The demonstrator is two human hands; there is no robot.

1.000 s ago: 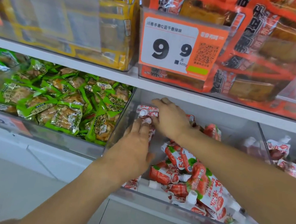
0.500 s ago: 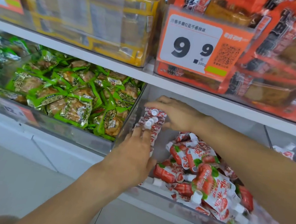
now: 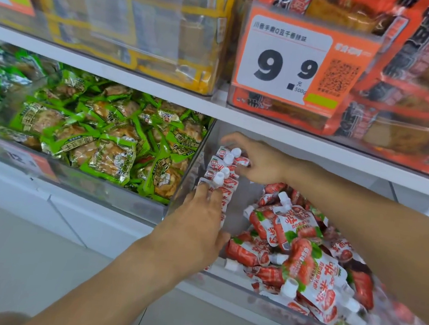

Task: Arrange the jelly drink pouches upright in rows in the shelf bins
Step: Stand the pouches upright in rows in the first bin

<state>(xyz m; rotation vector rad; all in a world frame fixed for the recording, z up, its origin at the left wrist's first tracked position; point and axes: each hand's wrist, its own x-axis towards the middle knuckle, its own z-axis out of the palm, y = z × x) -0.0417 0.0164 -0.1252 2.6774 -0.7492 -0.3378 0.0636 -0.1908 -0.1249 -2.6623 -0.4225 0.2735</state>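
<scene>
Head view: you are reaching both arms into the clear shelf bin (image 3: 258,295) lying at 5 o'clock in the frame. A row of jelly drink pouches (image 3: 224,173) is standing upright against the bin's left wall, white caps pointing up. Your left hand (image 3: 193,232) is lying at the near end of that row, fingers straight and released, fingertips (image 3: 210,189) pressing against the nearest pouch. Your right hand (image 3: 258,161) is sitting at the far end, toward 12 o'clock from the left hand, fingers curling around the rearmost pouches and grasping them from behind. Between the two hands the row is being squeezed together. A loose heap of pouches (image 3: 302,255) is lying flat and jumbled at 3 to 4 o'clock from the row, inside the same bin and apart from the row. At 9 o'clock green snack packets (image 3: 96,136) are filling the neighbouring bin. At 1 o'clock an orange price tag (image 3: 297,64) reading 9.9 is fronting a bin of orange packets (image 3: 415,79); at 11 o'clock yellow packets (image 3: 134,15) are showing blurred behind clear plastic
</scene>
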